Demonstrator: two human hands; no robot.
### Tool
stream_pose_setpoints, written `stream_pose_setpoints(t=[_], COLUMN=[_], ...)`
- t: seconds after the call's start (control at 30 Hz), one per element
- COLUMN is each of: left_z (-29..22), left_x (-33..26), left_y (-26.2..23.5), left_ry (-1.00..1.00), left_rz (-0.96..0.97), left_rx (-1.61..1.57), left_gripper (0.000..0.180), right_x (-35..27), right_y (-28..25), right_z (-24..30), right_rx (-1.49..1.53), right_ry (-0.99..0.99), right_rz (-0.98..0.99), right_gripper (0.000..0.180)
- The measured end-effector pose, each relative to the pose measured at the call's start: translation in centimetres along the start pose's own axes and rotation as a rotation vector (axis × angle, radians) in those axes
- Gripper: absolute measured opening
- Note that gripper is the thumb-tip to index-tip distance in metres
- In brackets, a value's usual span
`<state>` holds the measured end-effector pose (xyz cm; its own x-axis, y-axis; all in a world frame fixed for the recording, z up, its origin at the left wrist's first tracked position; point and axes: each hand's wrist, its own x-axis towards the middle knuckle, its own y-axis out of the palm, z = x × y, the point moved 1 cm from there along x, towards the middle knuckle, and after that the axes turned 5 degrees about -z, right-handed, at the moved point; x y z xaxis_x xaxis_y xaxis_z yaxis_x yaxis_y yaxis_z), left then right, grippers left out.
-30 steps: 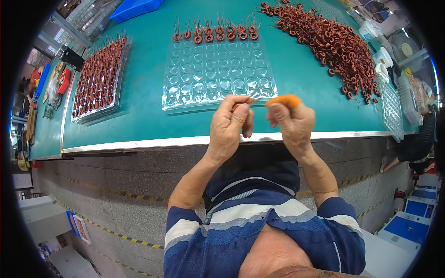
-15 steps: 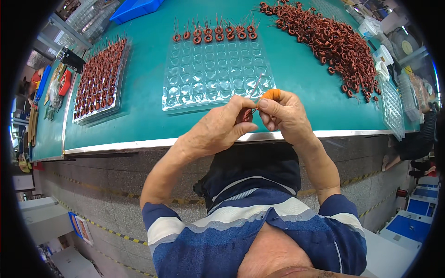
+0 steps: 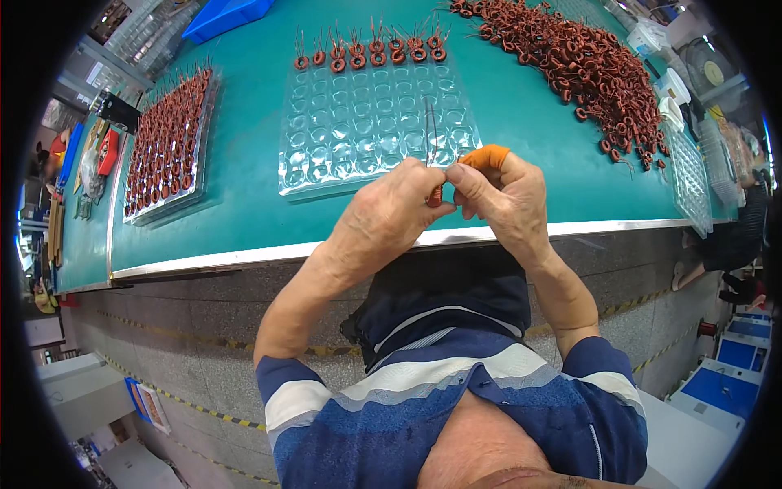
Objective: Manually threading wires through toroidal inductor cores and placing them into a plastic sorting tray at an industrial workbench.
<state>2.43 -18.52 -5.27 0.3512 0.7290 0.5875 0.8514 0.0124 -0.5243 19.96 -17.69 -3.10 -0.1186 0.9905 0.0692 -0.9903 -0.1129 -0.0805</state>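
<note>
My left hand (image 3: 383, 204) is closed on a small ring coil (image 3: 435, 196) wound with reddish-brown wire, at the table's front edge. Two thin wire leads (image 3: 430, 130) rise from it above my fingertips. Close against it, my right hand (image 3: 513, 200) pinches with thumb and forefinger, an orange finger cover (image 3: 487, 156) on the forefinger. Whatever lies between those right fingertips is hidden. Just beyond my hands lies a clear plastic tray (image 3: 287, 167) of round pockets, with coils (image 3: 377, 59) standing along its far end, leads up.
A large heap of coils (image 3: 570, 69) covers the right rear of the green table (image 3: 521, 114). To the left is a filled tray of coils (image 3: 169, 147) beside a black cylinder (image 3: 118, 110). A blue bin (image 3: 226, 18) sits far left; clear trays (image 3: 692, 183) stand at right.
Both hands stay together. The coil in my left hand has turned, and its leads now point up more steeply. The right forefinger has lifted slightly. The whole view has shifted a little.
</note>
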Motion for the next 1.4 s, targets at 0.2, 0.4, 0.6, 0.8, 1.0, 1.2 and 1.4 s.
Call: stream_pose_setpoints(t=[0.2,0.4,0.6,0.8,1.0,1.2,1.4], left_z=[-0.5,1.5,0.6,1.2,1.5,1.4,1.5], left_x=[0.9,-0.8,-1.5,-1.8,-1.2,-0.6,-0.3], left_y=[-1.4,0.4,1.8,2.8,2.1,2.5,2.5], left_ry=[0.354,0.139,-0.234,-0.358,-0.484,-0.581,-0.543], left_rz=[0.112,-0.017,-0.231,-0.281,-0.232,-0.233,-0.226], left_rx=[0.555,0.34,-0.186,-1.072,-1.06,-1.005,-1.021], left_gripper=[0.038,0.029,0.036,0.035,0.045,0.036,0.034], right_x=[0.6,0.8,1.0,1.5,1.2,1.1,0.8], right_y=[-0.3,0.3,0.2,0.6,0.8,1.3,1.1], right_z=[-1.3,-2.4,-1.3,-1.4,-1.7,-1.8,-1.7], right_rx=[0.075,0.178,0.273,0.376,0.074,0.106,0.216], right_ry=[0.148,0.175,0.173,0.177,0.026,-0.014,-0.053], right_rz=[0.063,0.06,0.066,0.136,0.068,0.062,-0.01], right_gripper=[0.022,0.022,0.023,0.02,0.021,0.021,0.027])
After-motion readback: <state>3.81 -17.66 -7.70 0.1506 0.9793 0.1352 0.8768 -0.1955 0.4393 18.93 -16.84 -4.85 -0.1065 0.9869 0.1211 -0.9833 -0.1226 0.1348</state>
